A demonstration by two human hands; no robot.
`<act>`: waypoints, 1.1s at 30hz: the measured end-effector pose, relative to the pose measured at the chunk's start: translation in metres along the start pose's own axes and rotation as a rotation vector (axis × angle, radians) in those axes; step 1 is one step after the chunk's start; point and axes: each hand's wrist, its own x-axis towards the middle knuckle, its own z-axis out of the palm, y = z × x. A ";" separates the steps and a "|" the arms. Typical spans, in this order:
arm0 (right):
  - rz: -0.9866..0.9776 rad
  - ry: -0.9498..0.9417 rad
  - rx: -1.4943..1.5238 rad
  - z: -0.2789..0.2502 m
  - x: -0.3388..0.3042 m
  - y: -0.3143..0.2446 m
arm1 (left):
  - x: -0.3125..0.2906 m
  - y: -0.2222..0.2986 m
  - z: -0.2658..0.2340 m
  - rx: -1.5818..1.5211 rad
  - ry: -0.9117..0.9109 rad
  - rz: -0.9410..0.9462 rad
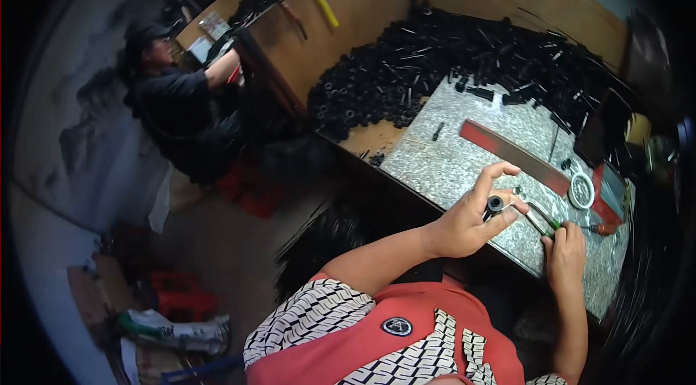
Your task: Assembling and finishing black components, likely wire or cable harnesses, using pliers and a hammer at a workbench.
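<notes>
My left hand (467, 222) is closed round a small black tubular part (494, 204), its hollow end facing up, with the index finger raised and curved. To its right, my right hand (567, 254) grips a thin metal hand tool with a green part (540, 217). The tool's tip reaches toward the left fingertips; whether it touches the black part I cannot tell. Both hands are above the near edge of a speckled grey slab (435, 167). Just beyond them a long flat bar (515, 156), reddish at one end, lies across the slab.
A white ring (581, 190) and a red-framed object (607, 204) lie at the slab's right. Black tubular parts (464, 51) are heaped against wooden boards (348, 15) at the back. A co-worker in black (181, 88) sits at left, near a hammer with a yellow handle (324, 6).
</notes>
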 end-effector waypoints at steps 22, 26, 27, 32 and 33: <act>-0.177 0.328 -0.100 -0.069 0.034 -0.031 | -0.028 -0.040 -0.003 -0.076 0.057 -0.067; -0.185 0.345 -0.290 -0.065 0.027 -0.026 | -0.027 -0.051 0.006 -0.078 0.022 -0.038; -0.203 0.350 -0.309 -0.064 0.026 -0.025 | -0.027 -0.051 0.008 -0.027 0.046 -0.071; -0.222 0.271 -0.217 -0.061 0.022 -0.029 | -0.026 -0.041 0.022 0.003 0.135 -0.110; -0.216 0.258 -0.209 -0.061 0.021 -0.030 | -0.025 -0.039 0.025 0.056 0.165 -0.117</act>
